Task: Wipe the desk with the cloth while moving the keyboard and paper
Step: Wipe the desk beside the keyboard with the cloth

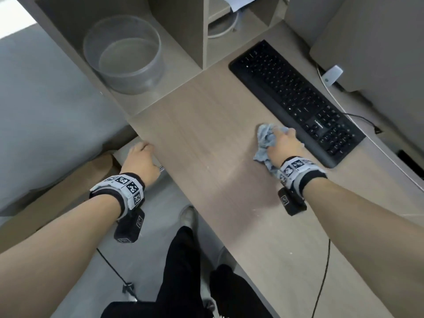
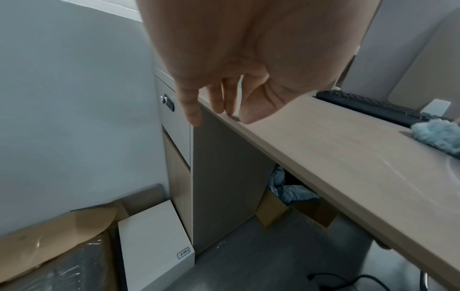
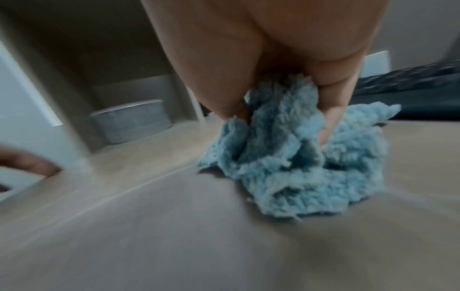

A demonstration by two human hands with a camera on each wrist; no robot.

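Observation:
My right hand point(image 1: 284, 140) point(image 3: 278, 118) grips a crumpled light blue cloth point(image 1: 266, 138) point(image 3: 298, 157) point(image 2: 440, 137) and presses it onto the light wood desk point(image 1: 206, 134) point(image 3: 174, 226) point(image 2: 336, 147). The cloth lies just in front of the black keyboard point(image 1: 296, 99) point(image 3: 410, 82) point(image 2: 368, 106), which sits slantwise at the back right. My left hand point(image 1: 141, 150) point(image 2: 224, 110) rests at the desk's front left corner, thumb on the top, fingers hanging loosely over the edge, holding nothing. A pale sheet point(image 1: 238, 3), perhaps the paper, shows at the top edge.
A clear round tub point(image 1: 124, 56) point(image 3: 132, 122) stands in a shelf cubby at the back left. A small white device point(image 1: 332, 74) and cables lie behind the keyboard. On the floor to the left are cardboard boxes point(image 2: 49, 236), a white box point(image 2: 154, 236) and a locked drawer unit point(image 2: 168, 102).

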